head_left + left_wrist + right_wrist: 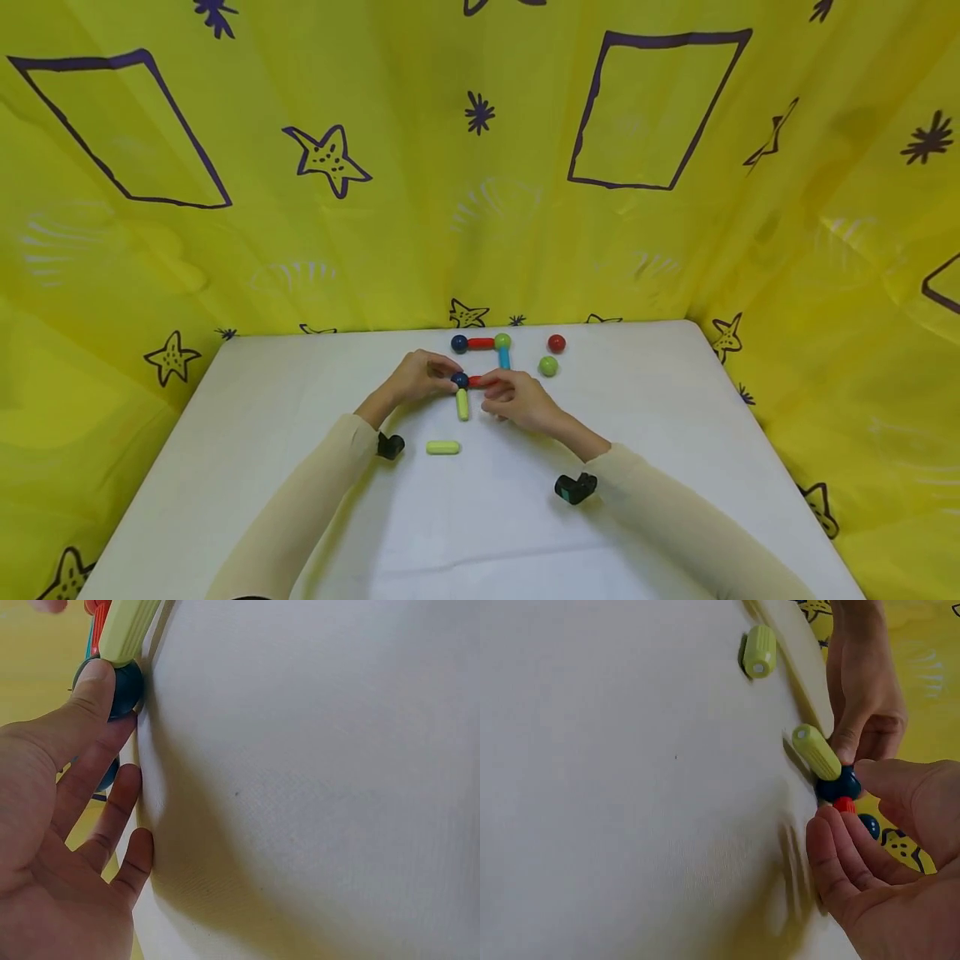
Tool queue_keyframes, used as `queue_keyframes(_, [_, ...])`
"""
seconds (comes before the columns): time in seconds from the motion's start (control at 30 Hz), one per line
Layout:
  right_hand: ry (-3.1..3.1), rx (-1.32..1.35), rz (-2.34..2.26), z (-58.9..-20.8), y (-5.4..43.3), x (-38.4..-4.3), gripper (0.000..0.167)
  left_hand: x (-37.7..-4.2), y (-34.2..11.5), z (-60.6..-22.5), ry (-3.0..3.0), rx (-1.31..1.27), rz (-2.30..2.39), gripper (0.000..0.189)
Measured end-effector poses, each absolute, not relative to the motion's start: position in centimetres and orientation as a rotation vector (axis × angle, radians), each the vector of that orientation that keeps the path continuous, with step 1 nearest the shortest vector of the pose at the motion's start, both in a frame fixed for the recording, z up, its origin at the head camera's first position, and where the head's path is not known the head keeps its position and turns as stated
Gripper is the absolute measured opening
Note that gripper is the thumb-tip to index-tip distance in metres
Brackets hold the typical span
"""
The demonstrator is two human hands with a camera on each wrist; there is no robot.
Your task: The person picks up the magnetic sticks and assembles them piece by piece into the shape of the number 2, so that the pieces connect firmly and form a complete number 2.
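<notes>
Toy balls and ridged sticks are joined in a figure on the white table (300, 517). My left hand (423, 377) pinches its near dark blue ball (460, 380) between thumb and index finger, the other fingers spread loosely. Around the short red stick (844, 804) beside that ball, my right hand (525, 402) closes its thumb and fingertips, covering part of it. A pale green stick (462, 406) juts from the same ball toward me. Behind it, a blue stick (504, 358) leads up to a green ball (502, 341), a second red stick (481, 343) and another dark blue ball (459, 343).
Right of the figure lie a loose red ball (556, 342) and a loose green ball (548, 366). One more pale green stick (442, 447) rests nearer me, between the forearms. A yellow patterned curtain (405, 233) borders the table's far edge and sides.
</notes>
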State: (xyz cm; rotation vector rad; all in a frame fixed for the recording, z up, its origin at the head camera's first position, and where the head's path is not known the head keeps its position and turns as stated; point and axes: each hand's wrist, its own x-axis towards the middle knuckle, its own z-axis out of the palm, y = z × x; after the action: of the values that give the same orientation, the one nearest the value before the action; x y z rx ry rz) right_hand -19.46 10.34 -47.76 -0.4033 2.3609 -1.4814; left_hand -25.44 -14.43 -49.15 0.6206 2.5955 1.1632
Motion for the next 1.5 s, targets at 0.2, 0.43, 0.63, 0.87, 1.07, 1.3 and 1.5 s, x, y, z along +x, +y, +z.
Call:
queue_keyframes(0.2, [2.445, -0.491, -1.427, -47.1, 13.1, -19.3, 0.035, -25.3, -14.6, -49.5, 2.620, 0.644, 1.156, 0.028])
queue_keyframes(0.43, [2.635, -0.559, -1.340, -47.0, 16.0, -19.7, 0.033, -25.2, -14.6, -49.5, 2.616, 0.686, 1.180, 0.028])
queue_keyframes(0.63, [2.817, -0.536, -1.369, -47.2, 17.9, -20.6, 0.033, -25.2, -14.6, -49.5, 2.619, 0.671, 1.173, 0.028])
queue_keyframes(0.87, [2.931, -0.428, -1.347, -47.7, 19.1, -22.0, 0.031, -25.5, -14.6, -49.4, 2.618, 0.650, 1.167, 0.028])
queue_keyframes(1.07, [2.946, -0.378, -1.280, -48.5, 19.4, -22.6, 0.031, -25.7, -14.6, -49.4, 2.603, 0.637, 1.176, 0.028])
queue_keyframes(1.3, [2.887, -0.385, -1.253, -48.9, 19.4, -23.0, 0.036, -25.6, -14.6, -49.4, 2.590, 0.605, 1.183, 0.028])
queue_keyframes(1.5, [2.726, -0.440, -1.286, -48.8, 20.1, -23.5, 0.040, -25.4, -14.6, -49.4, 2.584, 0.565, 1.194, 0.028])
